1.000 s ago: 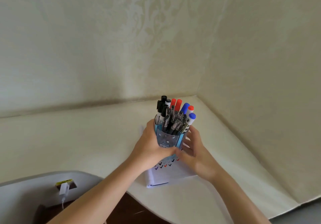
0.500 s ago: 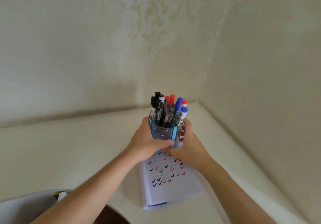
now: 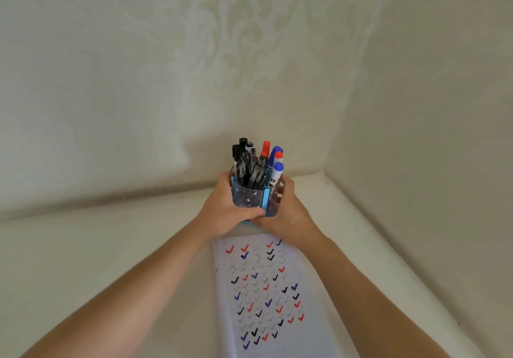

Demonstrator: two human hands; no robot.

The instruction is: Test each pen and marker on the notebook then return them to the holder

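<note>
From the head view, a translucent blue pen holder (image 3: 250, 198) packed with upright capped pens and markers (image 3: 256, 163) sits clasped between left hand (image 3: 222, 210) and right hand (image 3: 288, 213), beyond the check-marked white notebook (image 3: 272, 296) on the cream table (image 3: 111, 246).

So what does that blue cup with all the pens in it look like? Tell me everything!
The see-through blue plastic pen holder is a rounded cup with lighter blue strips and tiny white specks. It stands upright, packed with black pens and red- and blue-capped markers. The left hand and right hand grip its sides, just beyond the white notebook of tick marks. Its base is hidden behind them.
</note>
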